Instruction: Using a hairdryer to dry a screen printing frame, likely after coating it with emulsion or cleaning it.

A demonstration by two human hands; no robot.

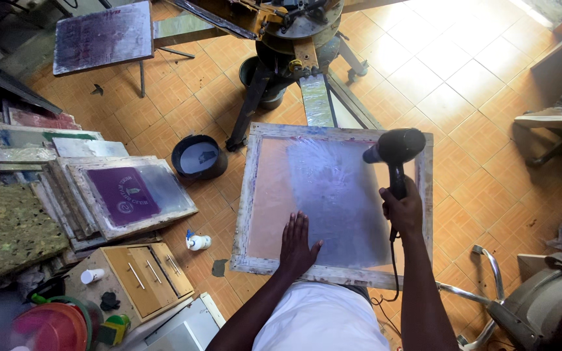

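Note:
A wooden-framed printing screen [249,195] lies flat in front of me, its mesh peach at the edges and greyish-purple in the middle. My left hand [296,244] rests palm down, fingers spread, on the near part of the mesh. My right hand [403,209] grips the handle of a black hair dryer [395,148], whose barrel points left over the screen's upper right area. The dryer's cord [393,273] hangs down past the frame's near edge.
A stack of framed screens [121,195] leans at the left, beside a small wooden drawer unit [141,276]. A black bucket [199,157] and a white bottle [197,242] sit on the orange tiled floor. A printing press [281,39] stands beyond; a chair [535,305] at right.

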